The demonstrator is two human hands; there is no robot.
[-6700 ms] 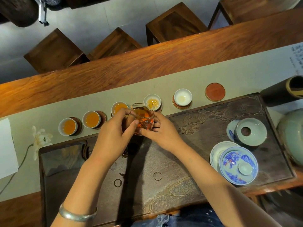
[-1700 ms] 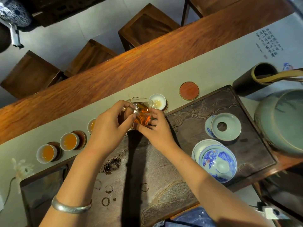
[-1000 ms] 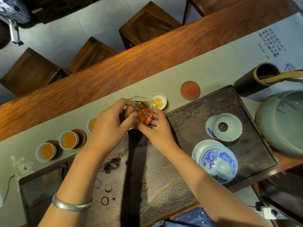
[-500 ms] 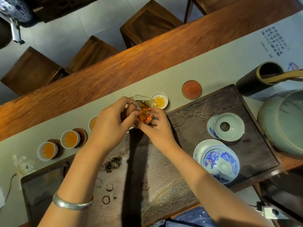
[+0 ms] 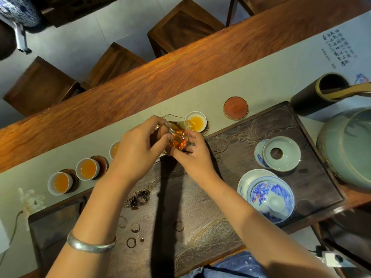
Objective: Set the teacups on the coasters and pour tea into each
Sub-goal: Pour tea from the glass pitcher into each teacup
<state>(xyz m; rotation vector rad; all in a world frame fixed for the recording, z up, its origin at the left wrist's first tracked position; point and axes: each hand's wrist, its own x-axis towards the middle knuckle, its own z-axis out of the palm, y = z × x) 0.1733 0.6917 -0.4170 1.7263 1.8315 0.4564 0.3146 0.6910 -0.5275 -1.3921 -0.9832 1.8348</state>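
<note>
Both hands close around a small glass pitcher (image 5: 177,131) of amber tea, the left hand (image 5: 134,149) wrapping its left side and the right hand (image 5: 192,155) steadying its base and right side from below. The pitcher tilts up and to the right, its spout resting over the near rim of the teacup (image 5: 196,121) on its coaster; that cup already holds pale tea. Farther along the same line, up and right on the counter (image 5: 271,85), sits an empty coaster (image 5: 236,107), with no cup on it. It lies on the right hand's side. Two filled cups (image 5: 87,169) stand well to the left.
</note>
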